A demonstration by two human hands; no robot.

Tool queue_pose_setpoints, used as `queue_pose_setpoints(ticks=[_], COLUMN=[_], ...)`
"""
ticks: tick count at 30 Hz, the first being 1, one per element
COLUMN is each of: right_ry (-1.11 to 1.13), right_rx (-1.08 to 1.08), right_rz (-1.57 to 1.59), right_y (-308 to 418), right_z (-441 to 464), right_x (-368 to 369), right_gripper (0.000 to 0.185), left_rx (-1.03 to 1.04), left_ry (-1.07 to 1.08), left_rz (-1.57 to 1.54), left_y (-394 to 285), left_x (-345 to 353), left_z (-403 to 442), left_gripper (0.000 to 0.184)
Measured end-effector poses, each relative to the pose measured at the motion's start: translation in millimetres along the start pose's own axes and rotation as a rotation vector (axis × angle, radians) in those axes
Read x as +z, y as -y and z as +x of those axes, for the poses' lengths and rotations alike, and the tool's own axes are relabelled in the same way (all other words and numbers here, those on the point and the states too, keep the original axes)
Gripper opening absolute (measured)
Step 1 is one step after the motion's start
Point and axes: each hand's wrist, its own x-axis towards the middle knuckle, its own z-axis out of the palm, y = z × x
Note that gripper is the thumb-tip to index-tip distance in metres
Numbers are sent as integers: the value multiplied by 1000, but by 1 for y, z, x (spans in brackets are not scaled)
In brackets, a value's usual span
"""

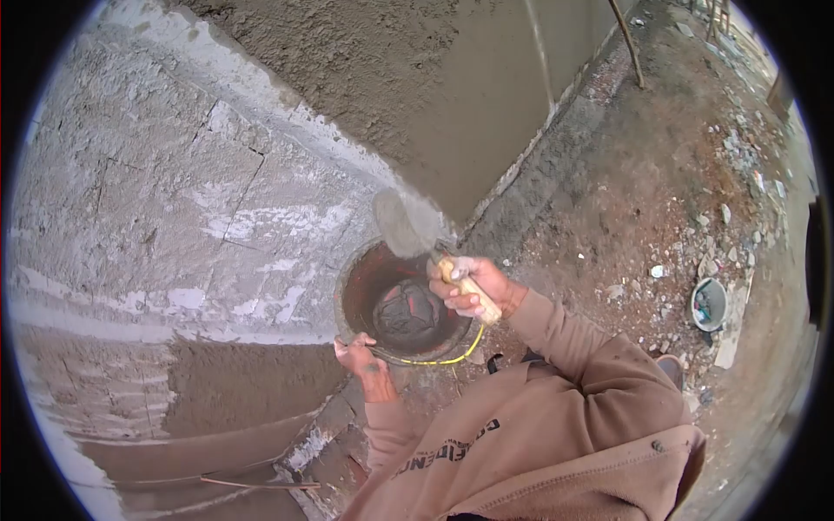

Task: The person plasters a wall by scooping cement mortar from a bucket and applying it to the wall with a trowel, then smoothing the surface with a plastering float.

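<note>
My right hand [473,286] is wrapped round the wooden handle of a trowel [470,291]. The trowel's grey blade points up and left, above the far rim of a round bucket [344,300]. Wet grey mortar [407,314] lies in the bottom of the bucket. At the near left rim, my left hand [358,354] grips the bucket's edge with its fingers bent over it. A yellow handle [452,359] curves along the bucket's near right side.
A rough grey wall [174,174] stands at the left. Wet plaster [495,113] covers the wall at the top. On the dirt ground [599,226] at the right are stone debris, a small bucket [709,304] and a stick [627,43].
</note>
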Motion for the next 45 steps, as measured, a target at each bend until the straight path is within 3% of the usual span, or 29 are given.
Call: queue_pose_setpoints(ticks=[3, 8, 11, 13, 15, 17, 19, 20, 21, 22, 23, 24, 26, 29, 32, 35, 38, 41, 42, 44, 45], right_ry=[-15, -354, -583, -820, -1195, -1534, -1139, -808, -614, -414, -351, -231, -14, -181, 212, 201, 237, -210, -170, 148, 199], right_rx=[-423, -1303, -1702, -1892, -2017, -1285, -539, -413, -477, -351, -127, 91, 747, 975, 502, 598, 1223, 380, 309, 457, 540], right_rz=[-399, -1083, -1220, -1285, -1385, -1859, -2473, -2407, -2358, -2190, -2077, -1965, -1674, -1560, -2248, -2352, -2107, -2472, -2484, -2422, -2370], right_y=[69, 178, 242, 284, 322, 328, 289, 242, 190, 143, 99, 62, 22, -50, -132, -201, -162, -157, -162, -176, -174], right_z=[-7, 12, 41, 71, 112, 137, 144, 136, 128, 117, 100, 91, 69, 56, 73, 60, 69, 49, 47, 42, 39], right_x=[66, 116, 95, 58, -13, -88, -115, -89, -82, -68, -31, -45, -3, -55, -138, -110, -42, -31, -55, -128, -134], right_gripper=[21, 22, 21, 21, 24, 31, 37, 41, 36, 33, 31, 30, 29, 26, 25, 28, 33, 41, 41, 43, 44], left_rx=[-26, -43, 113, 77, 47, 10, 100, 104, 93, 38, -14, -60, 12, 104, 258, 387, 413, 340, 419, 368, 340], left_ry=[-127, -276, -435, -458, -477, -501, -533, -566, -604, -583, -567, -550, -436, -197, 48, 190, 245, 322, 353, 355, 356], left_rz=[-53, -143, 85, 216, 254, 209, 320, 347, 369, 342, 322, 297, 340, 335, 418, 413, 343, 364, 457, 393, 360], left_y=[17, 12, 24, 20, 17, 16, 6, 7, 13, 18, 14, 12, 26, 24, 8, -5, 5, -14, -21, -39, -45], left_x=[-21, -55, -91, -119, -140, -161, -149, -155, -160, -159, -158, -157, -168, -145, -100, -91, -118, -114, -112, -102, -94], left_z=[13, -12, -21, -32, -36, -43, -50, -47, -51, -54, -57, -56, -52, -57, -78, -80, -55, -59, -60, -63, -62], left_gripper=[53, 51, 50, 17, 7, 8, 15, 16, 17, 25, 32, 40, 35, 26, 29, 40, 49, 48, 47, 48, 48])
